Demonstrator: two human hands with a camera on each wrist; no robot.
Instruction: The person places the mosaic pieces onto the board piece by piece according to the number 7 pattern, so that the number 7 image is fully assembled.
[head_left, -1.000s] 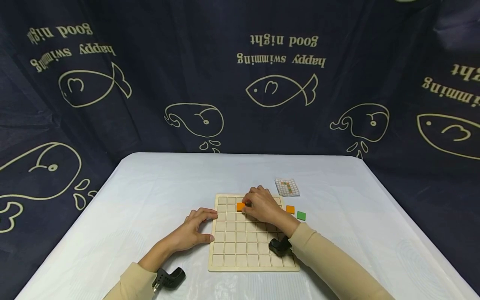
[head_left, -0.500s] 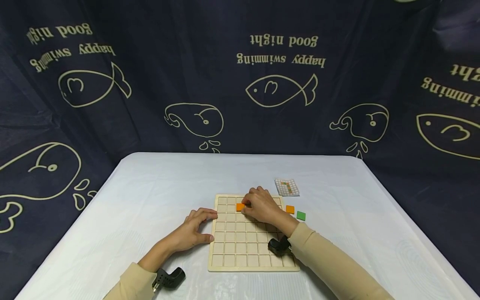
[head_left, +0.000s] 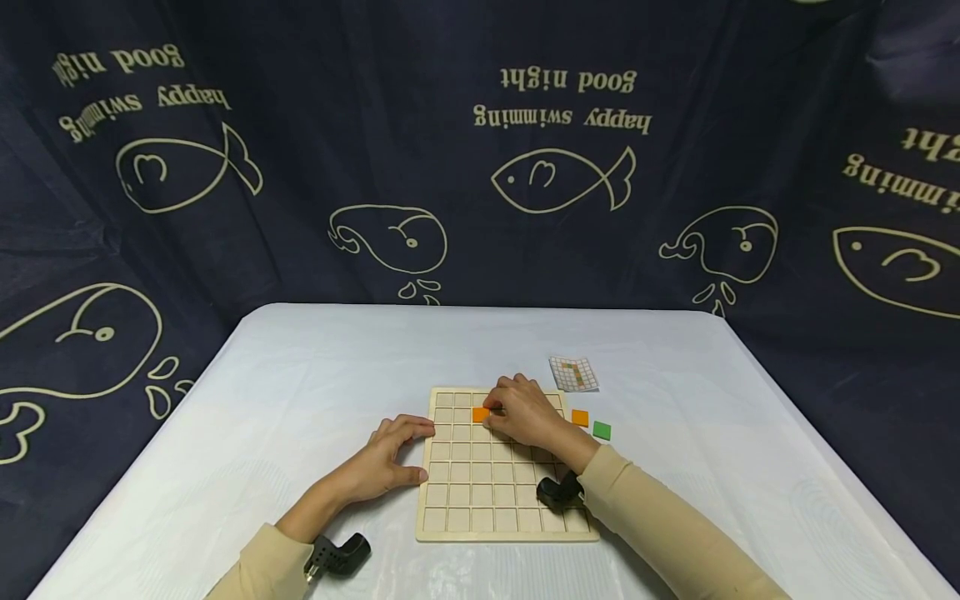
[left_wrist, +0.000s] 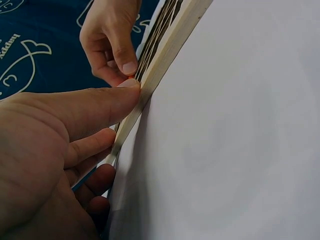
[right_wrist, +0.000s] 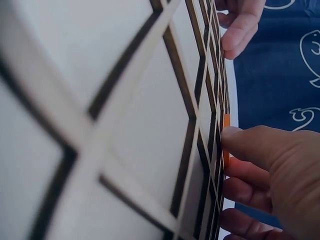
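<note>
A square wooden grid board (head_left: 481, 473) lies on the table. My right hand (head_left: 522, 410) reaches over its far rows and pinches an orange square tile (head_left: 480, 415) with thumb and fingers. In the right wrist view the tile (right_wrist: 226, 120) stands at my thumb tip, low against the grid; whether it sits fully in a cell cannot be told. My left hand (head_left: 386, 460) touches the board's left edge with thumb and fingertips, its fingers spread and relaxed. In the left wrist view my left thumb (left_wrist: 110, 102) rests against the wooden rim (left_wrist: 167, 55).
Right of the board, another orange tile (head_left: 580, 418) and a green tile (head_left: 602, 431) lie on the white tablecloth (head_left: 360, 358). Behind them is a small stack of pattern cards (head_left: 574, 375). A dark printed curtain (head_left: 465, 158) hangs past the table's far edge.
</note>
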